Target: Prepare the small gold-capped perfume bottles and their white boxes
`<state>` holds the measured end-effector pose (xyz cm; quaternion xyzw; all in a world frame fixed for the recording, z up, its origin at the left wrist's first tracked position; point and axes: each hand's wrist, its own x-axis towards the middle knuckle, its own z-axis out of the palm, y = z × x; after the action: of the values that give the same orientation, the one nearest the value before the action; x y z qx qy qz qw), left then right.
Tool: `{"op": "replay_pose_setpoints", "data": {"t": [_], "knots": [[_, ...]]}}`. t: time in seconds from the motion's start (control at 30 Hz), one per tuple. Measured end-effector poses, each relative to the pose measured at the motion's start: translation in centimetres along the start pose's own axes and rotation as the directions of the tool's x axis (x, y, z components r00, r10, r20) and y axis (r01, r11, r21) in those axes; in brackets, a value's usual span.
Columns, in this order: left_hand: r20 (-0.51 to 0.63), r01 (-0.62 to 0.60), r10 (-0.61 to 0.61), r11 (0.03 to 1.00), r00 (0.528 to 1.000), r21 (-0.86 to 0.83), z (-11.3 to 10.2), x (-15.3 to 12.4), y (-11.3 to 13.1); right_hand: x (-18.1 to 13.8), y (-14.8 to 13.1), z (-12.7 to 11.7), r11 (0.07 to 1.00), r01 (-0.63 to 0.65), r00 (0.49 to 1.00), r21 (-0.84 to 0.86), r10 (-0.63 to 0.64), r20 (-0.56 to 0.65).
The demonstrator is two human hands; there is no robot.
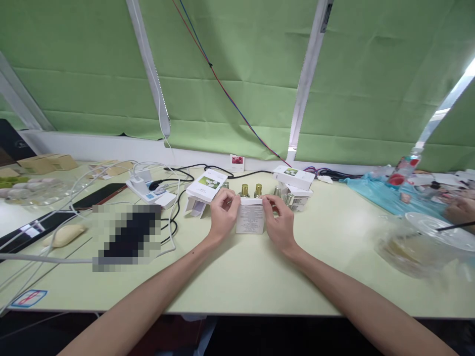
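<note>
A small white carton (250, 218) with printed text on its front stands upright on the pale green table (237, 277), near the middle. My left hand (222, 213) grips its left side with fingers curled at the top edge. My right hand (279, 217) grips the right side the same way. Just behind the carton stand several small glass bottles with gold caps (245, 190). A flat white box with a flower picture (206, 185) lies to the left of them. Another white box (294, 177) rests on a stack to the right.
A white power strip (150, 193) with tangled cables lies at left, beside a dark phone (97, 196) and a blurred-out patch. A clear plastic lidded cup (426, 242) sits at right. Another person's hand (460, 210) shows at the far right edge near a blue bag (374, 190).
</note>
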<state>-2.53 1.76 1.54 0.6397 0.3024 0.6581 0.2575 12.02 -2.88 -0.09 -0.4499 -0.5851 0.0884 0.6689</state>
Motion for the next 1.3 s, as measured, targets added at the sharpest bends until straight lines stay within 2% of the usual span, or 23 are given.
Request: {"op": "replay_pose_setpoints", "data": {"t": [0.6,1.3], "knots": [[0.018,-0.078,0.076,0.988,0.997,0.136,0.07,-0.36,-0.34,0.27,0.01,-0.1,0.999,0.027,1.0,-0.044,-0.028,-0.014],[0.052,-0.098,0.091,0.982,0.995,0.16,-0.04,-0.32,-0.4,0.22,-0.28,-0.09,0.997,0.061,0.998,-0.057,-0.061,-0.007]]}}
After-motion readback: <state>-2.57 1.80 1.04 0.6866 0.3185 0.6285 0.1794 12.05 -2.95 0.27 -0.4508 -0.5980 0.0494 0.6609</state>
